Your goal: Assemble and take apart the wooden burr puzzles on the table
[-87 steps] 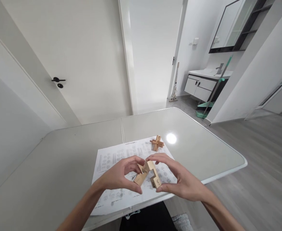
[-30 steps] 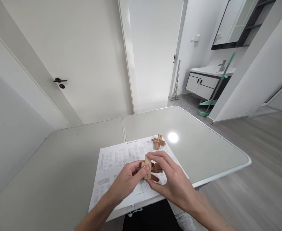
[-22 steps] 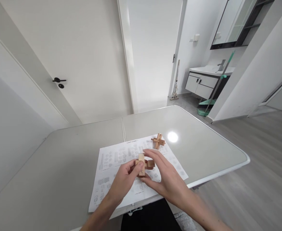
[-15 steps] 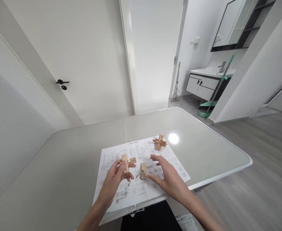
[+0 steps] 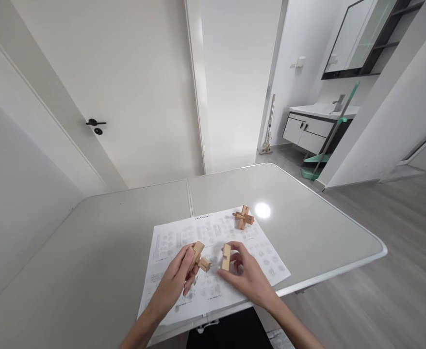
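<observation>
In my left hand (image 5: 179,272) are light wooden puzzle pieces (image 5: 197,256) fitted crosswise, pinched between thumb and fingers; one end sticks out toward the right. A single notched wooden block (image 5: 226,257) stands upright between the thumb and fingers of my right hand (image 5: 247,272), its notch facing left. A small gap separates the block from the pieces on the left. Both hands are over a printed instruction sheet (image 5: 213,230). At the sheet's upper right corner rests a darker wooden burr puzzle (image 5: 242,217), its bars crossing each other.
The pale glossy table (image 5: 100,252) has a seam running across it and a rounded right corner. Beyond it are a white door (image 5: 125,87), a mop (image 5: 270,126), a washbasin cabinet (image 5: 307,128) and a green dustpan (image 5: 311,173).
My right hand has closed on the notched block and lifted it off the sheet. The pieces in my left hand have turned, their free end now pointing lower right.
</observation>
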{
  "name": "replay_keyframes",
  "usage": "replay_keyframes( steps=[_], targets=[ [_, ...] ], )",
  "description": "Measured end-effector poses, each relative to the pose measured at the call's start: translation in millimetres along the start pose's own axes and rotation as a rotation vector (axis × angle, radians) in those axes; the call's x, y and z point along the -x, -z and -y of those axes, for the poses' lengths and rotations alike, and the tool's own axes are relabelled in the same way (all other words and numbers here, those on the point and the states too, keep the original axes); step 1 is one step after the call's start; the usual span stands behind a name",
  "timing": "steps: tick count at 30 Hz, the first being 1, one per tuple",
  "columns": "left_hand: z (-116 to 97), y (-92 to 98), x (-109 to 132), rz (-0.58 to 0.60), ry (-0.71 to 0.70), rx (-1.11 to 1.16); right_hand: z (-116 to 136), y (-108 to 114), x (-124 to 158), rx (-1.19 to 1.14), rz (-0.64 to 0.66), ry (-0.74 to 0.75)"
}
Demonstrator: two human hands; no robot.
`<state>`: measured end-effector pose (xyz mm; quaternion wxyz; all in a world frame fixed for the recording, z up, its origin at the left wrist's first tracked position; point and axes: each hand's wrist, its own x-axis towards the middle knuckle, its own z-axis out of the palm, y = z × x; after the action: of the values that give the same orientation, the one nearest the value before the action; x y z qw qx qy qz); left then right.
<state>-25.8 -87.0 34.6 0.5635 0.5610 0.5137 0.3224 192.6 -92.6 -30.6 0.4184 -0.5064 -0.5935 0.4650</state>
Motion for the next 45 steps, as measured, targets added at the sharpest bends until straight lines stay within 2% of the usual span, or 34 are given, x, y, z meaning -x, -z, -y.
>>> replay_keyframes(
  steps=[3, 5, 9, 13, 17, 22, 27, 33, 39, 45],
  targets=[
    [-5, -3.8, 0, 0.009, 0.018, 0.013, 12, 13, 8, -0.377, 0.031, -0.104],
    [-7, -6.5, -2, 0.033, 0.019, 0.008, 19, 20, 10, -0.522, 0.053, -0.145],
    [-9, -8.9, -5, 0.08, 0.007, -0.021, 24, 24, 8, -0.7, 0.114, -0.196],
    [-12, -10.2, -5, 0.104, -0.002, -0.052, 25, 22, 5, -0.773, 0.081, -0.178],
    [-15, -13.8, -5, 0.092, -0.023, -0.106, 31, 22, 10, -0.581, 0.067, -0.085],
    [-15, -19.1, -6, 0.073, -0.061, -0.175, 37, 22, 15, -0.061, -0.085, 0.121],
    [-18, -23.0, -8, 0.066, -0.086, -0.212, 36, 22, 18, 0.064, -0.132, 0.257],
    [-22, -25.8, -7, 0.08, -0.095, -0.231, 38, 29, 22, 0.237, -0.006, 0.376],
    [-26, -23.8, -3, 0.081, -0.108, -0.266, 49, 35, 24, 0.304, 0.099, 0.38],
    [-33, -25.4, -1, 0.097, -0.139, -0.325, 52, 36, 29, 0.369, 0.135, 0.392]
  ],
)
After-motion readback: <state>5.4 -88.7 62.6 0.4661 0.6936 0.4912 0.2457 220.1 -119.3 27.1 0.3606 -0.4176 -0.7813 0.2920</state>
